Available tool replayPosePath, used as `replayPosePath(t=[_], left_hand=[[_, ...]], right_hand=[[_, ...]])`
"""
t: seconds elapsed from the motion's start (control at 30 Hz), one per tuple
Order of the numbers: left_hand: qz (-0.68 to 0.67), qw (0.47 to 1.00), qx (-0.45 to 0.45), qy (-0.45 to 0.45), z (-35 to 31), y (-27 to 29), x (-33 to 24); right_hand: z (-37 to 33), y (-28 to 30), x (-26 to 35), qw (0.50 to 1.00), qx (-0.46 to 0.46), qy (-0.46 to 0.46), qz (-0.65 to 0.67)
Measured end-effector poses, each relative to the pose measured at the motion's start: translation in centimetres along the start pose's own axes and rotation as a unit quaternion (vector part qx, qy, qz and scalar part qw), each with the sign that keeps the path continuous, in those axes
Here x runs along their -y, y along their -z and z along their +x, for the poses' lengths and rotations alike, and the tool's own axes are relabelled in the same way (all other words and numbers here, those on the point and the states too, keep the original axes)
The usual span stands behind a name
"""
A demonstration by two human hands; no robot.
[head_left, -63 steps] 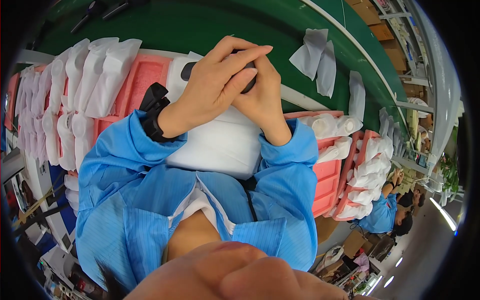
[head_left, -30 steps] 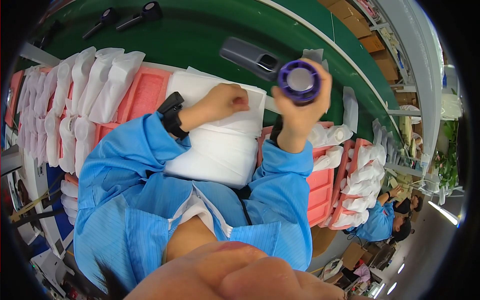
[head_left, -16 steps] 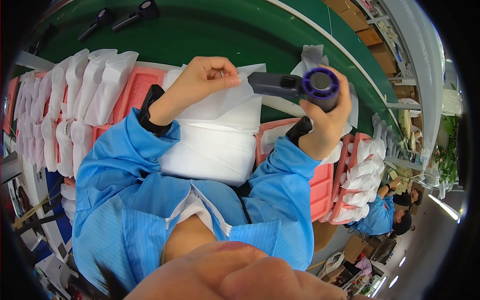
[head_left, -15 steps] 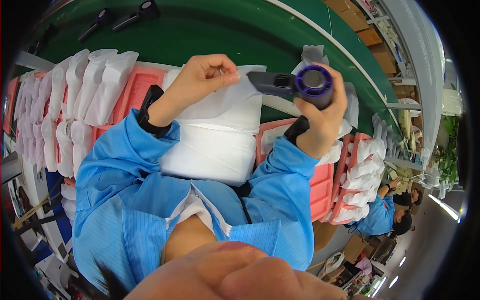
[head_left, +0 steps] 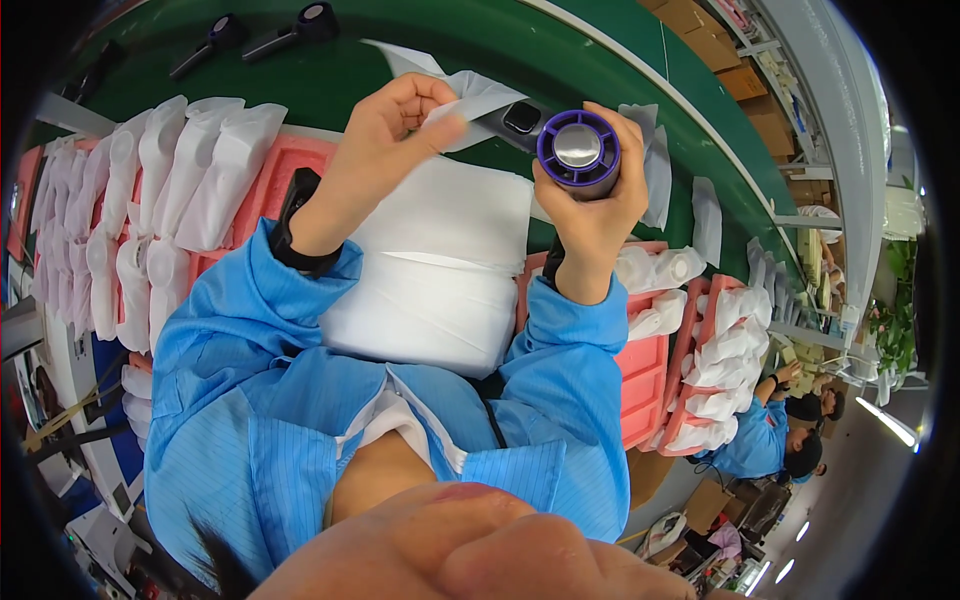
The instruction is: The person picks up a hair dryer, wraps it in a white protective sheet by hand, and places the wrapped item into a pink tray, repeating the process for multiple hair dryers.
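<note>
My right hand (head_left: pixel 605 210) grips the round head of a dark grey hair dryer (head_left: pixel 578 147) with a purple ring and a silvery disc facing up. Its handle points left toward my left hand (head_left: pixel 400 130). There, closed fingers pinch a thin white wrapping sheet (head_left: pixel 485 95), which lies over the handle's end and trails up and left. Whether it is a flat sheet or a bag I cannot tell. Below both hands a thick stack of white sheets (head_left: pixel 425 305) sits close against my body.
Left stand pink foam trays (head_left: pixel 285 170) with several white-wrapped items (head_left: pixel 235 175). More wrapped items (head_left: pixel 725 345) fill pink trays on the right. Two unwrapped hair dryers (head_left: pixel 315 22) lie on the green bench (head_left: pixel 400 25) at the far left. Loose white wraps (head_left: pixel 707 215) lie far right.
The white sheet has lifted off the stack and now covers the handle's end. My right hand has shifted left with the hair dryer, its head turning more upward.
</note>
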State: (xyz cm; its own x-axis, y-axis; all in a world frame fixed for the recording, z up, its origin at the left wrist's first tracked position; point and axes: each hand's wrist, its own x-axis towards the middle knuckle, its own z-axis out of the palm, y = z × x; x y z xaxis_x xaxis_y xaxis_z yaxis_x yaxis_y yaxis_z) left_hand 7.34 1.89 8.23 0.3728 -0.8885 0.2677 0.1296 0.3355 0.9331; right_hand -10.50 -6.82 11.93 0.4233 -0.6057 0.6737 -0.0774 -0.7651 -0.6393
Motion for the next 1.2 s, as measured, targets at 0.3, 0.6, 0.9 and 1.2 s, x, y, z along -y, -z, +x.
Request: replayPosePath(t=[0.3, 0.6, 0.9, 1.2], left_hand=[[0.117, 0.983, -0.075, -0.119, -0.9, -0.1, -0.6], [0.302, 0.919, -0.009, -0.254, -3.2, -2.4, -0.8], [0.346, 0.908, -0.006, -0.236, -2.6, -2.8, -1.1], [0.152, 0.962, 0.133, -0.185, 0.8, 2.6, -1.9]], right_hand=[[-1.0, -3.6, 0.1, 0.994, 0.079, 0.061, 0.034], [-2.0, -4.7, -1.6, 0.989, 0.097, 0.078, -0.077], [-2.2, -4.6, -1.8, 0.996, 0.014, -0.051, 0.068], [-2.3, -5.4, -0.8, 0.969, 0.143, -0.079, 0.185]])
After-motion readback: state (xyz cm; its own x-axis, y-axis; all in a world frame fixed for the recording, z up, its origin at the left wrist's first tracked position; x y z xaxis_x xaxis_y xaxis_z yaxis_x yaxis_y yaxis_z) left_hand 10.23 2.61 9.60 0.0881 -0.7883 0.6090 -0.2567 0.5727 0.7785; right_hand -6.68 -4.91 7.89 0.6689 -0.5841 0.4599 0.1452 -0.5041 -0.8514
